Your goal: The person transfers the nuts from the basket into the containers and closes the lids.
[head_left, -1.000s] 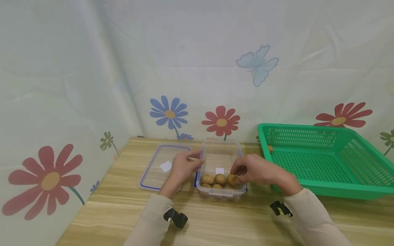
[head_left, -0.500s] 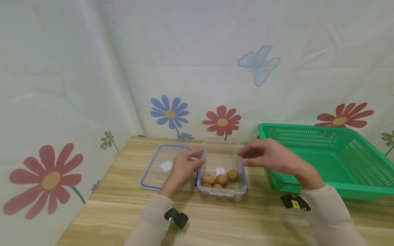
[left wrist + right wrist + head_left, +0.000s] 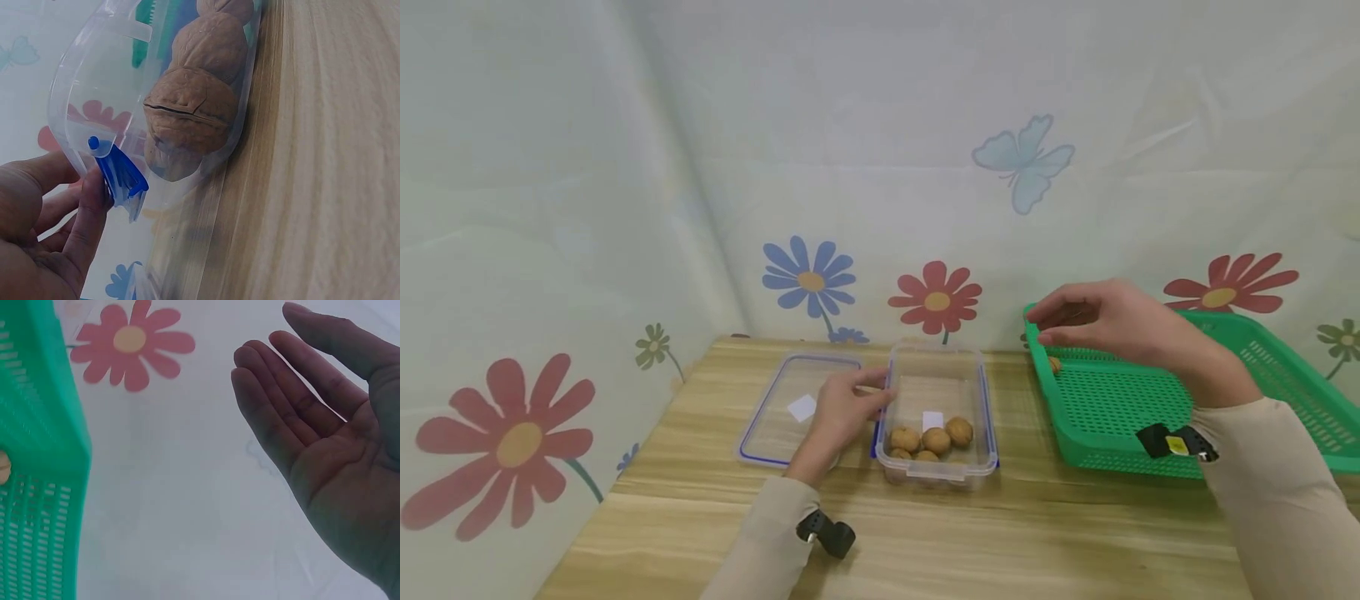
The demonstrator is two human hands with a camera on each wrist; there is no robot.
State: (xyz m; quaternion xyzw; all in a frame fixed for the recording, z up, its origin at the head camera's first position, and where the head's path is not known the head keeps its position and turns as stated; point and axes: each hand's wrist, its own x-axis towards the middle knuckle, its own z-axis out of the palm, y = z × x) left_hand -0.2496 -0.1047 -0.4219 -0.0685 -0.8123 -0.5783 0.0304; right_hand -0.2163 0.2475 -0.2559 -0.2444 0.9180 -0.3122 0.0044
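Observation:
A clear plastic food container (image 3: 936,472) with blue clips stands on the wooden table, with several walnuts (image 3: 936,440) gathered at its near end. My left hand (image 3: 842,408) pinches the container's left rim between thumb and fingers, beside a blue clip (image 3: 122,175) that hangs down in the left wrist view. Over the left side of a green basket (image 3: 1123,458), my right hand (image 3: 1116,325) hovers with relaxed, slightly bent fingers and an empty palm. Inside the basket, one walnut (image 3: 1055,365) lies against the left wall, below the right fingertips.
Left of the container lies its clear lid (image 3: 760,429) with a blue seal and a white label (image 3: 802,408), partly behind the left hand. A white curtain (image 3: 865,167) printed with flowers hangs behind and to the left of the table (image 3: 940,542).
My right hand has let go of a walnut in the container, then moved up and right to above the basket. The left hand has stayed at the container's rim.

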